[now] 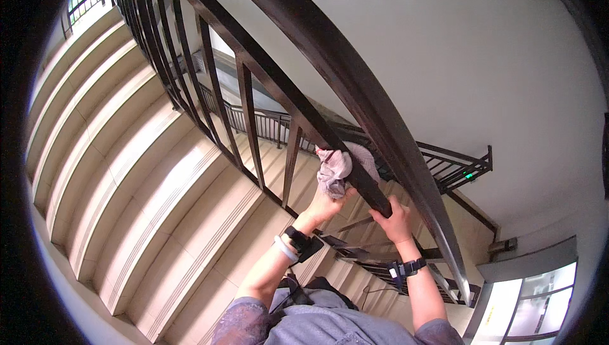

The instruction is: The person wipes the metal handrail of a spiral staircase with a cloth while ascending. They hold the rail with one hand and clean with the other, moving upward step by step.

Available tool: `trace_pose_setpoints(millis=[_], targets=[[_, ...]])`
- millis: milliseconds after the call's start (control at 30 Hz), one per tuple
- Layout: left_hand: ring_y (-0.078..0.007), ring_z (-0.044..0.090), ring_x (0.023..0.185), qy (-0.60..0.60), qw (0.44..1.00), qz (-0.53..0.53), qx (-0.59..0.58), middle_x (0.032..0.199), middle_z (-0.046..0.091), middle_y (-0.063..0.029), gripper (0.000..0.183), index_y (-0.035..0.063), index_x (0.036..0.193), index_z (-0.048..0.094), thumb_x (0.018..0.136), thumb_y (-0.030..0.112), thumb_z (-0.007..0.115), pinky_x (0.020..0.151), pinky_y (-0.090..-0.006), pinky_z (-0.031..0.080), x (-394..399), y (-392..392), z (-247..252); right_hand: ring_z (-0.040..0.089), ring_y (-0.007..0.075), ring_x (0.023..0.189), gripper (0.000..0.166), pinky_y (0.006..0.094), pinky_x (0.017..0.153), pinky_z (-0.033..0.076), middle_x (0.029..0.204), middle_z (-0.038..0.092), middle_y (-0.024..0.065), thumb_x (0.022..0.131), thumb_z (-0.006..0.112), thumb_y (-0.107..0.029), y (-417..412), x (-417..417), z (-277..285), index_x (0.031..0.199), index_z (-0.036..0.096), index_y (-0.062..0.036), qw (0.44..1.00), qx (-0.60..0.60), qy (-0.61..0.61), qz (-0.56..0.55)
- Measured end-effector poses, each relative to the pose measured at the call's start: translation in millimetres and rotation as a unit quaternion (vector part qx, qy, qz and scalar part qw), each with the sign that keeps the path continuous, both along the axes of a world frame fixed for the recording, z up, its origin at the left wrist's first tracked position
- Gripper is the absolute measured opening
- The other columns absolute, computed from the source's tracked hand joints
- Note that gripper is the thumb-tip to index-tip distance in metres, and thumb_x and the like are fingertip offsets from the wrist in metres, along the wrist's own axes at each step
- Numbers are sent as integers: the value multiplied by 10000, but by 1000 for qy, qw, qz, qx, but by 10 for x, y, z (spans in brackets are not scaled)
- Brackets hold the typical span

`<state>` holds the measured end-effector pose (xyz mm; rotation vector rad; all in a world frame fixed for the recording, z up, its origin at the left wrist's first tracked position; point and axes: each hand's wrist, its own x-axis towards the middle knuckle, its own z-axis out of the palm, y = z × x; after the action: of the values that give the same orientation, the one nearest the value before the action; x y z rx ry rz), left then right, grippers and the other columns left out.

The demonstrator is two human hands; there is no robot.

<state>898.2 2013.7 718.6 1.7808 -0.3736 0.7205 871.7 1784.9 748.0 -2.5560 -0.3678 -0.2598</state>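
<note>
A pinkish-grey cloth is bunched against the lower rail of a dark metal stair railing, and part of it shows on the rail's far side. My left hand holds the cloth from below, on the side of the steps. My right hand grips the same rail a little farther along, its thumb on the near side and its fingers over the far side. The broad dark handrail curves past beyond both hands. Each wrist wears a black strap with a small device.
Pale tiled steps with grooved edges fill the left side. Slanted dark balusters join the rail to the bottom bar. Past the railing, another flight with its own railing lies lower down beside a white wall. Windows stand at lower right.
</note>
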Motion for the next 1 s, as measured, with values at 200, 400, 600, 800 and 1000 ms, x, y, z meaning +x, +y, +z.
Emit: trace_pose_setpoints(millis=[200, 400, 600, 800, 1000], targets=[[-351, 480, 1303, 134, 985, -52, -98, 1347, 530, -214, 581, 12, 1422, 436, 948, 255, 668, 1097, -445, 369, -54, -112, -1356, 682, 408, 831, 553, 454, 662, 544, 896, 684, 202, 805, 790, -488, 69, 35, 0, 1016, 589, -18, 997, -1, -70, 24], [-281, 461, 1292, 91, 992, 70, 48, 1409, 489, -135, 613, 46, 1435, 421, 939, 278, 697, 1094, -430, 373, -340, 272, -1050, 671, 428, 931, 630, 464, 728, 562, 1000, 685, 232, 835, 739, -560, 15, 16, 19, 1092, 592, -3, 1000, 2, -13, 14], [-388, 410, 1324, -34, 991, 124, 36, 1344, 579, -166, 572, 85, 1357, 575, 852, 276, 764, 1121, -542, 270, 286, 952, 700, 674, 426, 985, 666, 478, 799, 559, 1081, 692, 229, 857, 706, -575, -59, 20, -78, 1196, 589, -15, 1000, -15, 16, -6], [-359, 564, 974, -43, 994, 67, 78, 1099, 580, -154, 349, 112, 1106, 629, 784, 207, 725, 902, -478, 443, 265, 424, 297, 632, 386, 1139, 669, 450, 931, 531, 1228, 653, 217, 860, 710, -525, 96, -25, 167, 1304, 565, -46, 993, 18, 114, 15], [-238, 607, 1003, -278, 884, -57, 371, 1056, 550, -67, 268, 122, 969, 602, 713, 191, 642, 935, -391, 487, -197, -327, 556, 611, 387, 1171, 624, 439, 956, 517, 1262, 640, 202, 864, 715, -434, -298, 161, -404, 1343, 558, -66, 998, 5, 42, 48]])
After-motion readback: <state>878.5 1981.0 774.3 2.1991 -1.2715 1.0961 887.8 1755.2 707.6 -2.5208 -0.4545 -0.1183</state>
